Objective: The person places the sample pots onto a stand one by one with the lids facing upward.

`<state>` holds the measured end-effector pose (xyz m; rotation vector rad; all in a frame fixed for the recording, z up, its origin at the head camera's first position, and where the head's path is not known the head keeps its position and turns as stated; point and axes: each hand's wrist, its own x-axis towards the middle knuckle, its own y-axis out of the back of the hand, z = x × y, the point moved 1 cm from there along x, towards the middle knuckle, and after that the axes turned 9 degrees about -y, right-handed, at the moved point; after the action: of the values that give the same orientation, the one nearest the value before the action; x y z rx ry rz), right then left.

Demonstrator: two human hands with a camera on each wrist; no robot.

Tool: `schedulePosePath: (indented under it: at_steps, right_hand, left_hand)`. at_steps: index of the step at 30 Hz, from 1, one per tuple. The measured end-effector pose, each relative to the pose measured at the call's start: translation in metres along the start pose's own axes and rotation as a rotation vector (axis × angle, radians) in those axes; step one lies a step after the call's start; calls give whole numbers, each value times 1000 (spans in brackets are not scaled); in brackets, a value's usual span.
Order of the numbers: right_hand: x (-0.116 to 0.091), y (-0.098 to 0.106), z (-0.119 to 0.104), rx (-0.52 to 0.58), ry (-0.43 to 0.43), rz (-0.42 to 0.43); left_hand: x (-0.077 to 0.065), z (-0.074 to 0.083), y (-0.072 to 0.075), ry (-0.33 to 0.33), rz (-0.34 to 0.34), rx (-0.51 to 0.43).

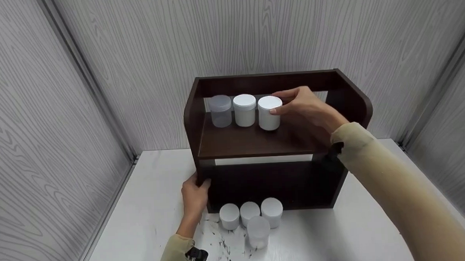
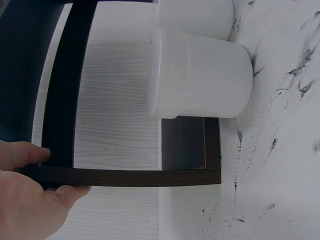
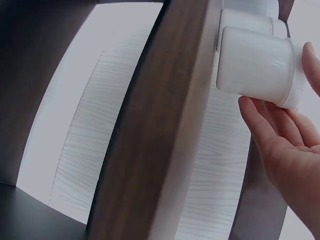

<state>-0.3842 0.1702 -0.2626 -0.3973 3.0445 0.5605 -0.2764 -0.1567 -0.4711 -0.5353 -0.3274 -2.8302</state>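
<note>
My right hand [image 1: 308, 105] pinches a white lidded jar [image 1: 268, 119] at the upper level of a dark brown wooden shelf [image 1: 252, 144]. In the right wrist view the thumb and fingers lie on opposite sides of this jar [image 3: 255, 65]. To its left, another white jar [image 1: 245, 116] and a translucent jar [image 1: 221, 116] stand upright in a row. Lower down, my left hand [image 1: 194, 197] grips the front edge of the shelf's left side panel [image 2: 135, 177], thumb on one side and fingers on the other.
On the white table [image 1: 150, 228], several jars stand before the shelf: white ones such as the jar [image 1: 229, 216] and a translucent jar [image 1: 258, 233] nearer me. Dark scuff marks spot the tabletop there. Wood-patterned grey walls [image 1: 142, 52] enclose the back and sides.
</note>
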Motion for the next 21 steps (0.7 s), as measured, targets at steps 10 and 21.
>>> schedulePosePath:
  at_steps: [10, 21]
  right_hand:
    - [13, 6, 3, 33, -33, -11]
    - [19, 7, 4, 86, -83, -50]
  left_hand:
    - [0, 1, -1, 0, 22, 14]
    - [1, 0, -1, -13, 31, -1]
